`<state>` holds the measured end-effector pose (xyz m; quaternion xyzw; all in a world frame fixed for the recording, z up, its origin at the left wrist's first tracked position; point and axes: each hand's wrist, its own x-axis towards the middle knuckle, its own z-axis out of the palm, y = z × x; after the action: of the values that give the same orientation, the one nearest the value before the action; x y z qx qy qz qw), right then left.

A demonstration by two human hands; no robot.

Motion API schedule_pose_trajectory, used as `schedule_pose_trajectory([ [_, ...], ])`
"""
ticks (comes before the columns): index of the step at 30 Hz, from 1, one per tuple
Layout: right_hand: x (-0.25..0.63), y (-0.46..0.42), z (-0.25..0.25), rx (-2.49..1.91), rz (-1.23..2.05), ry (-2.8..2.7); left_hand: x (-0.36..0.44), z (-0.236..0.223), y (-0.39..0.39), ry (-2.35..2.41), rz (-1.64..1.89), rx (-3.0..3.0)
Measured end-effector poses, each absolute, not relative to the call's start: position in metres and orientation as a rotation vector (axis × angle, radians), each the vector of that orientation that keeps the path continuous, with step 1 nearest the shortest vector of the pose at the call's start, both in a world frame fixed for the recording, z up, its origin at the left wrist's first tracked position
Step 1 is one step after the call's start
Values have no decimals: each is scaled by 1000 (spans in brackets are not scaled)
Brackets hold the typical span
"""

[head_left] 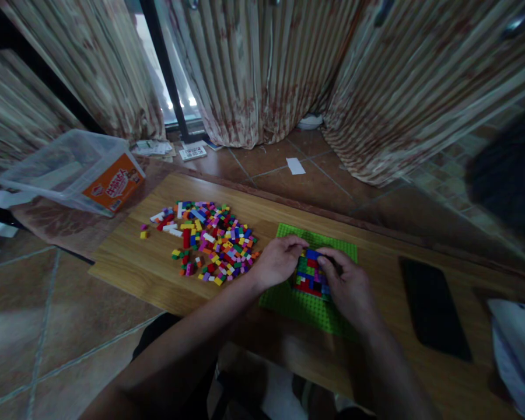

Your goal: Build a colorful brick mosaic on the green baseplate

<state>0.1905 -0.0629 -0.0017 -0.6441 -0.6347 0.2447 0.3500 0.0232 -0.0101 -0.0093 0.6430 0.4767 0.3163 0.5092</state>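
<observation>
A bright green studded baseplate (289,303) lies on the wooden table, bearing a block of toy bricks (310,277) in red, blue, green, yellow and black. My left hand (282,259) is at the block's far left corner with its fingers curled together; what its fingertips hold, if anything, is hidden. On the block's right side is my right hand (347,286), thumb and forefinger closed at the edge of a blue toy brick (312,254) near the far edge. Part of the block's right side is covered by that hand.
Left of the baseplate spreads a heap of loose toy bricks (219,233). A clear plastic box (65,175) with an orange label stands past the table's left end. To the right lie a dark flat slab (435,306) and a whitish bag (518,344). Curtains (245,70) hang behind.
</observation>
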Motion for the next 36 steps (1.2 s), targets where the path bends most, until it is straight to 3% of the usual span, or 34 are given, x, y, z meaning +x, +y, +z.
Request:
schedule_pose_trajectory([
  [36, 187, -57, 2, -1643, 672, -1728, 27, 3, -7, 1162, 750, 1603],
])
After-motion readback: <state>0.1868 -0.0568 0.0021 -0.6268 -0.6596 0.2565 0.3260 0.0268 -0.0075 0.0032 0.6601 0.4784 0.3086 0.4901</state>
